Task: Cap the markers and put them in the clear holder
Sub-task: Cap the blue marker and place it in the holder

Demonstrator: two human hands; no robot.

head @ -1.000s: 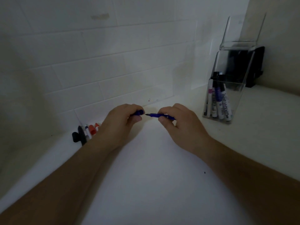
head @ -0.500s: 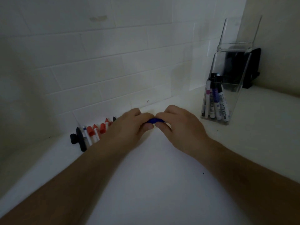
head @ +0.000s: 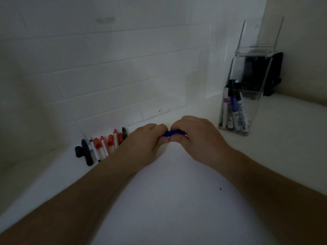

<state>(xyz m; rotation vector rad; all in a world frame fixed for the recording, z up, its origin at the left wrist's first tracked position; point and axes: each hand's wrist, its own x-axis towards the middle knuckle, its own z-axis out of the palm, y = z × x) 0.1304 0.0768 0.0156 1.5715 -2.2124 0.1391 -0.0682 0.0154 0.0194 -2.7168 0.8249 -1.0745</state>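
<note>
Blue marker sits pinched between both hands over the white counter: left hand and right hand curl their fingers round its two ends, thumbs meeting beneath. Loose markers and caps lie left by the tile wall. The clear holder, right, holds several markers upright.

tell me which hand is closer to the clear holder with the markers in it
Right. The right hand sits just left of the clear holder, apart from it, gripping the blue marker. The left hand is farther left, beyond the right one, also on that marker.
</note>
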